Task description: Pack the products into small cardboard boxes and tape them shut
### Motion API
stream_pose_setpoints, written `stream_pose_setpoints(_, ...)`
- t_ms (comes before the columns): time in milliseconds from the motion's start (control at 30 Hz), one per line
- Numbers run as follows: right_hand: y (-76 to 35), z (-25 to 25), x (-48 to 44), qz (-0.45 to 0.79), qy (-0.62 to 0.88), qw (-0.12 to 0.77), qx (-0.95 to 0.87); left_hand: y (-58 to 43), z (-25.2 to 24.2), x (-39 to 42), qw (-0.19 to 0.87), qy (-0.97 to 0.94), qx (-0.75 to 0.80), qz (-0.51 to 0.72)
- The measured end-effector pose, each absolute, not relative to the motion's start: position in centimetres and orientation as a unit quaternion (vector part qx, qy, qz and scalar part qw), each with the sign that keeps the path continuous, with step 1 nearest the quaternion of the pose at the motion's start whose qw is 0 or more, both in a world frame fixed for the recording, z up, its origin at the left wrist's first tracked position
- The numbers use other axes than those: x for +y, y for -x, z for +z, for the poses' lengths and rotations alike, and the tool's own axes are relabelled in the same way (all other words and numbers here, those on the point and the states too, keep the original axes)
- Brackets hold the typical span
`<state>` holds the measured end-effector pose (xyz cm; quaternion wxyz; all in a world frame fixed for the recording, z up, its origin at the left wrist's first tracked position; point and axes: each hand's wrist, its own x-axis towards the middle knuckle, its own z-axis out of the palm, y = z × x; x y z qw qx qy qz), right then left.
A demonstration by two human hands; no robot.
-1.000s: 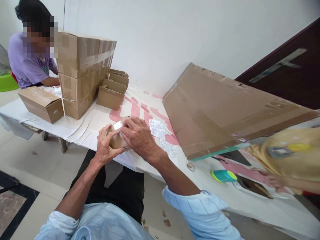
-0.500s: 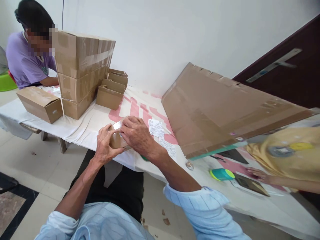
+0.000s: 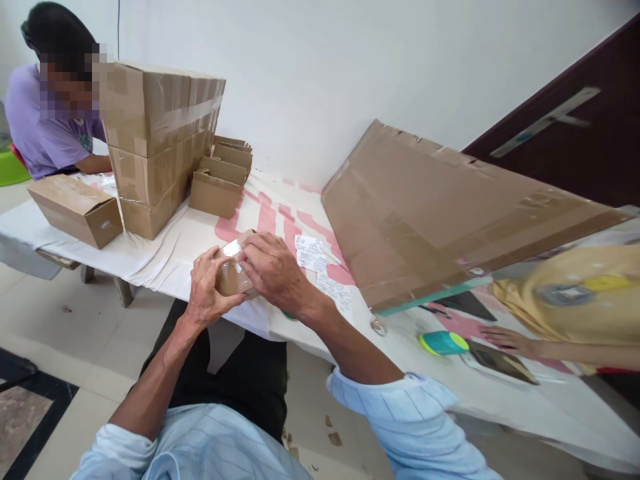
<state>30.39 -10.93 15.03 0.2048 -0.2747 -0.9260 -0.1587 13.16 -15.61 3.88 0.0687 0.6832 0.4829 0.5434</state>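
Observation:
At the table's front edge I hold a small cardboard box tilted between my hands. A shiny white patch, perhaps a label or tape, shows on its upper face. My left hand is closed round the box's left side, thumb below. Bent fingers of my right hand press together on its upper right part and cover it. Whether they also pinch something small there, I cannot tell. Sheets of small white stickers lie on the cloth just beyond my right hand.
Taped cartons stand stacked at the left, beside a long box and open boxes. A large cardboard panel leans at the right. Past it are a tape roll, a teal cup and a co-worker's hand.
The box has tipped slightly, so more of its upper face shows between my hands. At the right, the co-worker's hand has shifted a little to the left. My view has moved slightly.

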Motion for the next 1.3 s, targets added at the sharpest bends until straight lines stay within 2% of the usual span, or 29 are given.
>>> stream_pose_setpoints(367,-30.1,14.8,-10.5,-0.199,0.273,0.161,-0.927,-13.5,4.3,-15.6,0.054,-0.688,0.479,0.542)
stream_pose_setpoints(700,-29.8,14.3,-10.6,-0.184,0.257,0.197,-0.928,-13.6,4.5,-15.8,0.059,-0.677,0.486,0.549)
stream_pose_setpoints(800,-30.0,14.6,-10.9,-0.098,0.255,0.242,-0.931,-13.3,4.3,-15.8,0.07,-0.684,0.485,0.541)
stream_pose_setpoints(900,-30.6,15.8,-11.4,0.014,0.254,0.349,-0.902,-12.9,4.1,-15.8,0.077,-0.688,0.481,0.538)
stream_pose_setpoints(1000,-32.0,17.4,-11.9,0.075,0.269,0.452,-0.847,-12.3,4.0,-15.6,0.082,-0.691,0.481,0.533)
stream_pose_setpoints(1167,-36.6,18.3,-11.7,0.13,0.354,0.497,-0.782,-9.9,4.0,-14.8,0.108,-0.686,0.483,0.534)
stream_pose_setpoints(1300,-43.1,16.6,-10.3,0.143,0.44,0.532,-0.709,-6.9,3.3,-13.1,0.195,-0.652,0.486,0.549)
